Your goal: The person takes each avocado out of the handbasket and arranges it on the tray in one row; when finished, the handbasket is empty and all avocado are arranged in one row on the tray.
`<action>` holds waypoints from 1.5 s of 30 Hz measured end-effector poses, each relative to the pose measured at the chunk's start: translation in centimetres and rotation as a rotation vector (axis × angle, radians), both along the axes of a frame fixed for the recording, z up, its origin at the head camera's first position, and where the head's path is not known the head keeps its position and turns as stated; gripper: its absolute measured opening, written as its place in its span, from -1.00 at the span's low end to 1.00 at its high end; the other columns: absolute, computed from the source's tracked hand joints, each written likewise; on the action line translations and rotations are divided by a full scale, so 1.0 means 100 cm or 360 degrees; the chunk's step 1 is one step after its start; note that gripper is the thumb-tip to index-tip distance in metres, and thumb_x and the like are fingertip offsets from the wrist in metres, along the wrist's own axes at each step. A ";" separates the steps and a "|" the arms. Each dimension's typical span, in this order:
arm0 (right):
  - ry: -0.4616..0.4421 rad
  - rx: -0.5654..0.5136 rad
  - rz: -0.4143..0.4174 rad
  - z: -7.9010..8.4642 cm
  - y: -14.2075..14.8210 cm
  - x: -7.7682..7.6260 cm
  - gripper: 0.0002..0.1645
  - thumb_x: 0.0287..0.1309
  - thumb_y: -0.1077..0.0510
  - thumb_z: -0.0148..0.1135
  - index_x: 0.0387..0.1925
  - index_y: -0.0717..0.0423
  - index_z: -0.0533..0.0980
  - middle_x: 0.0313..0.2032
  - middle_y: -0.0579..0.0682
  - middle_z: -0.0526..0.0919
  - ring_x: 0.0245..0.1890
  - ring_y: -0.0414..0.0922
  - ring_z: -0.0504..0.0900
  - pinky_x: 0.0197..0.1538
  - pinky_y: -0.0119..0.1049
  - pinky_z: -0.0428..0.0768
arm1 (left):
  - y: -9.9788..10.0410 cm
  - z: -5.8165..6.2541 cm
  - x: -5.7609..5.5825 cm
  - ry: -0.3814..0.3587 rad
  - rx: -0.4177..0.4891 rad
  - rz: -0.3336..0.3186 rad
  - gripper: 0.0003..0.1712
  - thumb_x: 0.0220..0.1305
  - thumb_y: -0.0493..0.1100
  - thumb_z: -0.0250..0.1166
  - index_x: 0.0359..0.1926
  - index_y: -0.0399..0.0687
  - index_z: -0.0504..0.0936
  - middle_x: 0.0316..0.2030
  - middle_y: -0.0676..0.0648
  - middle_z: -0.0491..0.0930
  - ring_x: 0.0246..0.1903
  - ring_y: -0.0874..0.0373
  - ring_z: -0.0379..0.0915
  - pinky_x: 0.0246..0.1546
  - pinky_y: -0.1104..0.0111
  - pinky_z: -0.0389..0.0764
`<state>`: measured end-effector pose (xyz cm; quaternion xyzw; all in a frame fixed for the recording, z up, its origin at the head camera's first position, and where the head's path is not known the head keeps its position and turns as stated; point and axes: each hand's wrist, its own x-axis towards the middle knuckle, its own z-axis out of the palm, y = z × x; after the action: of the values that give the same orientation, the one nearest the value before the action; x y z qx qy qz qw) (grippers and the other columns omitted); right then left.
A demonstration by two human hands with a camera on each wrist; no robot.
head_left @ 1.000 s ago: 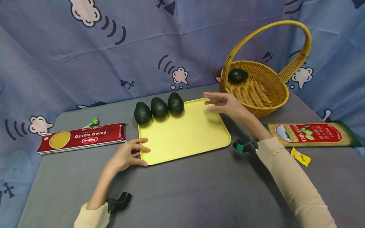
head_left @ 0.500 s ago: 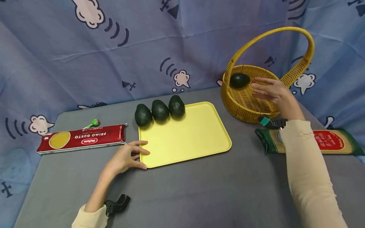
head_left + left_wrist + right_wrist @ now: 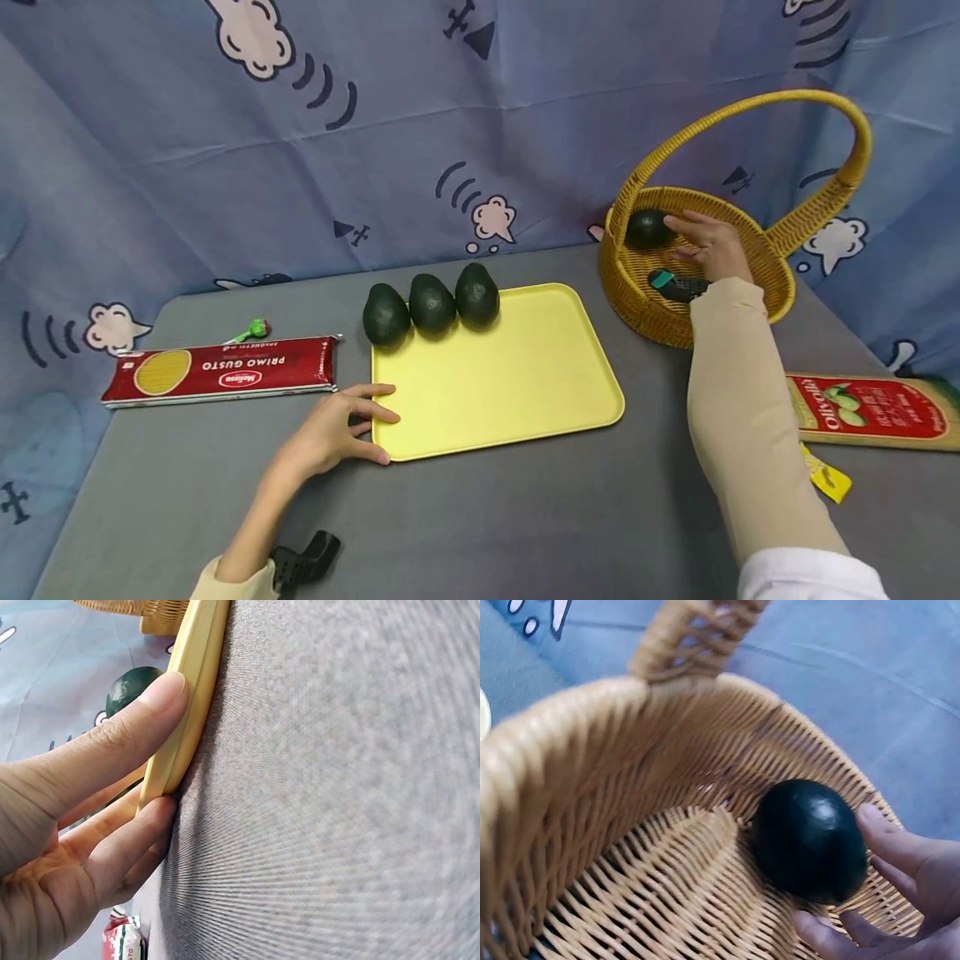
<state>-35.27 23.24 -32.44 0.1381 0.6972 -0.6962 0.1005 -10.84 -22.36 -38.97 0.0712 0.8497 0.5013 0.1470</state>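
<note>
At its near left corner, the yellow tray (image 3: 495, 383) is held by my left hand (image 3: 330, 429); the thumb lies along the front edge, as the left wrist view also shows. Three dark green avocados (image 3: 432, 305) form a row along the tray's far left edge. Inside the wicker basket (image 3: 626, 292) lies another avocado (image 3: 810, 840) against the wall. My right hand (image 3: 712, 246) reaches into that basket. Its spread thumb and fingers (image 3: 900, 847) are at the avocado's side, and whether they press on it I cannot tell.
A red spaghetti packet (image 3: 232, 371) lies left of the tray, with a green lollipop (image 3: 258, 328) behind it. Right of the basket's front are another long pasta packet (image 3: 877, 410) and a small yellow wrapper (image 3: 828, 479), partly behind my right sleeve. The basket's tall handle (image 3: 750, 104) arches overhead.
My right hand has moved right from above the tray's far side into the basket, up to the avocado there. The left hand keeps its place on the tray corner. The head view has shifted slightly.
</note>
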 end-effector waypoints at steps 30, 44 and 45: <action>-0.0224 0.0375 0.0458 -0.017 0.031 -0.040 -0.01 0.19 0.02 0.27 0.49 -0.35 -0.08 0.50 0.04 -0.23 0.24 -0.09 0.38 -0.01 -0.46 0.63 | 0.002 0.005 0.002 0.0071 -0.0035 -0.0044 -0.57 -0.16 -0.36 0.55 -0.16 -0.36 0.70 0.22 -0.32 0.39 0.20 -0.23 0.32 0.04 0.18 0.58; 0.0034 0.0548 0.0660 -0.013 0.055 -0.023 -0.08 0.19 0.05 0.29 0.47 -0.32 0.05 0.50 0.15 -0.25 -0.74 -0.33 0.32 -0.35 -0.44 0.66 | 0.000 0.002 0.002 0.0130 -0.0067 -0.0085 -0.57 -0.16 -0.37 0.54 -0.16 -0.38 0.70 0.22 -0.33 0.39 0.20 -0.23 0.32 0.05 0.18 0.58; 0.0049 0.0528 0.0676 -0.012 0.056 -0.021 -0.09 0.20 0.08 0.28 0.47 -0.31 0.05 0.49 0.16 -0.24 -0.74 -0.33 0.33 -0.23 -0.40 0.69 | 0.000 0.002 0.002 0.0135 -0.0070 -0.0092 -0.57 -0.16 -0.36 0.54 -0.16 -0.38 0.70 0.22 -0.34 0.38 0.20 -0.24 0.32 0.05 0.17 0.58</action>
<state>-37.39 28.85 -33.68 -0.0072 0.8166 -0.5377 0.2097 -10.60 -22.33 -38.73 0.1136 0.8635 0.4747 0.1269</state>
